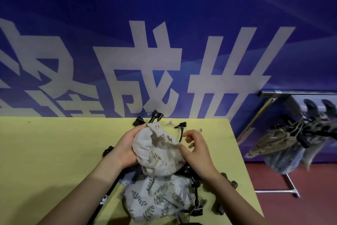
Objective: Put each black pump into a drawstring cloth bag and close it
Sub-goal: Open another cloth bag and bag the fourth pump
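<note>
Over the yellow table (54,151), two hands, two cloth bags (160,153).

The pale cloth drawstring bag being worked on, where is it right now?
In the head view it sits centre frame above the yellow table, held between the left hand and right hand, just beyond the leaf-print cloth bag.

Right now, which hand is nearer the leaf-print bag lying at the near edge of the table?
About even, right slightly nearer. The right hand pinches the pale bag just above the leaf-print bag; the left hand grips the pale bag's left side, up and to the left.
</note>
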